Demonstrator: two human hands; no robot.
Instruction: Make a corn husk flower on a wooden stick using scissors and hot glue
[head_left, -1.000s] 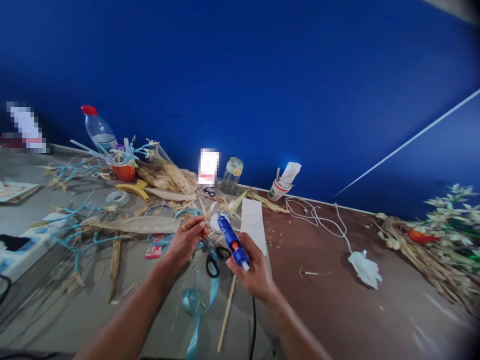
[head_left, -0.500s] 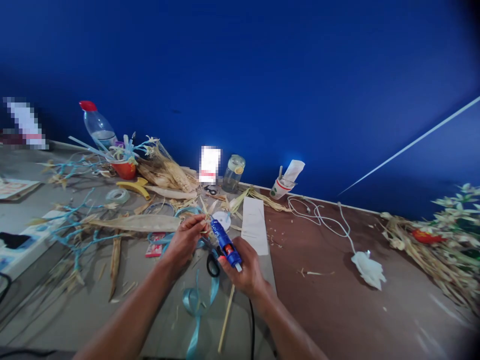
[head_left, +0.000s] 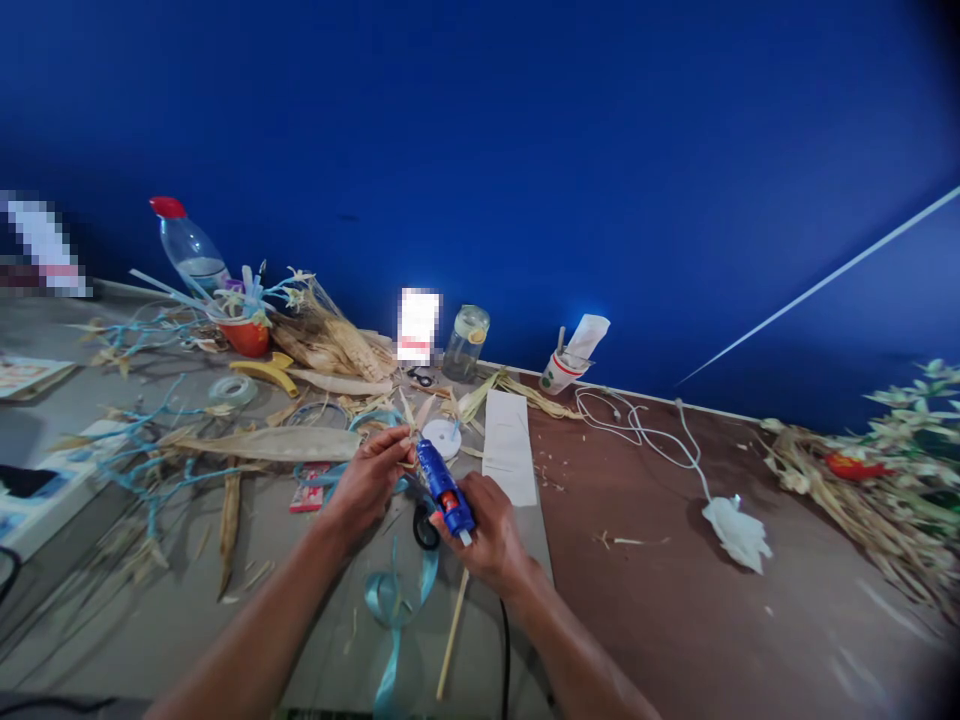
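Note:
My right hand (head_left: pixel 491 530) is wrapped around a blue hot glue gun (head_left: pixel 439 475), with a clear glue stick poking out of its back end. The gun's nozzle points away from me, close to the fingertips of my left hand (head_left: pixel 375 475). Those fingers are pinched on a small pale piece that looks like dried husk (head_left: pixel 411 425), mostly hidden by the fingers and the gun. Just under the hands lie black-handled scissors (head_left: pixel 426 528) and a curl of light blue ribbon (head_left: pixel 386 600). A white spool (head_left: pixel 442 437) sits behind the gun.
On the left are blue-wrapped twigs (head_left: pixel 150 470), a long dried husk (head_left: pixel 270 444), a red cup (head_left: pixel 246 338) and a bottle (head_left: pixel 191 250). A jar (head_left: pixel 466 345), white paper (head_left: pixel 510 450) and a paper cup (head_left: pixel 561 372) stand or lie further back. A white cable (head_left: pixel 637 425) crosses the brown tabletop.
The glue gun and my right hand have shifted slightly left and closer to the left fingertips. My left hand keeps its pinch in nearly the same place.

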